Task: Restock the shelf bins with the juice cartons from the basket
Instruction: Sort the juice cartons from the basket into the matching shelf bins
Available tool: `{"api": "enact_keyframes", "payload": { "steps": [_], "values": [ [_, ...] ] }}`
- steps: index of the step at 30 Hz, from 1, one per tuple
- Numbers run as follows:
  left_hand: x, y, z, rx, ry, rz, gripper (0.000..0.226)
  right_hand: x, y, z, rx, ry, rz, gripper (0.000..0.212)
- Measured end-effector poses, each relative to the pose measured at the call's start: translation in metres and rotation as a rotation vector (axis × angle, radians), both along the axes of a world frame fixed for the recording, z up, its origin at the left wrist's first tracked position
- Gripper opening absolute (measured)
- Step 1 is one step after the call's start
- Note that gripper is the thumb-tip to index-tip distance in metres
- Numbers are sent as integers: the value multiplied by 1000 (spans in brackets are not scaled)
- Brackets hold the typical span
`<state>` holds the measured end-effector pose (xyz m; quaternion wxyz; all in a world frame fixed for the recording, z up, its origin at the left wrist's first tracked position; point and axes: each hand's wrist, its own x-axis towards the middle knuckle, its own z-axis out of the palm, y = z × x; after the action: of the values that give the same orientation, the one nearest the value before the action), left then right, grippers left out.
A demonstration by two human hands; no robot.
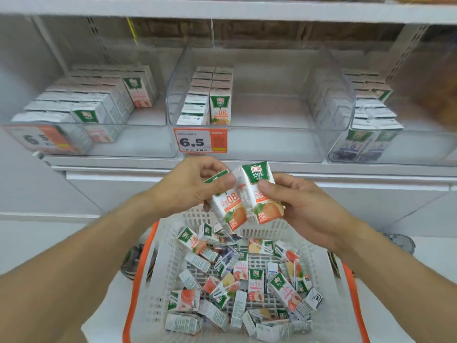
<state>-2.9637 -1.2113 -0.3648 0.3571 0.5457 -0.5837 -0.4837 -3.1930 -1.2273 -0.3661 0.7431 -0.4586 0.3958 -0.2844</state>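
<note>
My left hand (197,184) grips one orange-juice carton (228,210) and my right hand (304,204) grips a second orange-juice carton (259,191). The two cartons touch side by side above the far end of the white basket (158,280), below the shelf edge. Many small juice cartons (247,280) of mixed flavours lie jumbled in the basket. The clear middle shelf bin (267,134) holds two short rows of orange cartons (210,100) at its left side; its right part is bare.
A left bin (138,144) holds peach cartons (99,100). Purple-label cartons (371,125) fill a right bin (420,154). A 6.5 price tag (200,141) hangs on the middle bin. The basket has orange handles (137,276). An upper shelf board (222,8) runs overhead.
</note>
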Motion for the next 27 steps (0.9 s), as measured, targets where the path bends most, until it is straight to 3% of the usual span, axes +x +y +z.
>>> {"api": "enact_keyframes", "payload": {
  "steps": [4, 7, 9, 13, 18, 21, 24, 27],
  "values": [
    [2, -13, 21, -20, -28, -83, 86, 12, -8, 10, 4, -53, 65, 45],
    [3, -17, 13, 18, -14, -45, 93, 15, -9, 4, 51, -79, 89, 42],
    [-1, -19, 5, 68, 1, 3, 91, 16, -9, -5, 95, -96, 91, 38],
    [-13, -26, 2, 182, 22, 71, 67, 17, -18, -14, 98, -92, 55, 37],
    [-16, -34, 4, 210, 151, 297, 87, 22, -26, -10, 60, -82, -69, 49],
    [-23, -28, 4, 201, 186, 245, 64, 28, -24, -10, 31, -80, -135, 50],
    [-27, -23, 5, 184, 195, 228, 41, 36, -19, -9, -23, -56, -221, 37],
    [-28, -19, 6, 216, 225, 218, 35, 38, -18, -9, -70, -32, -235, 31]
  ]
}}
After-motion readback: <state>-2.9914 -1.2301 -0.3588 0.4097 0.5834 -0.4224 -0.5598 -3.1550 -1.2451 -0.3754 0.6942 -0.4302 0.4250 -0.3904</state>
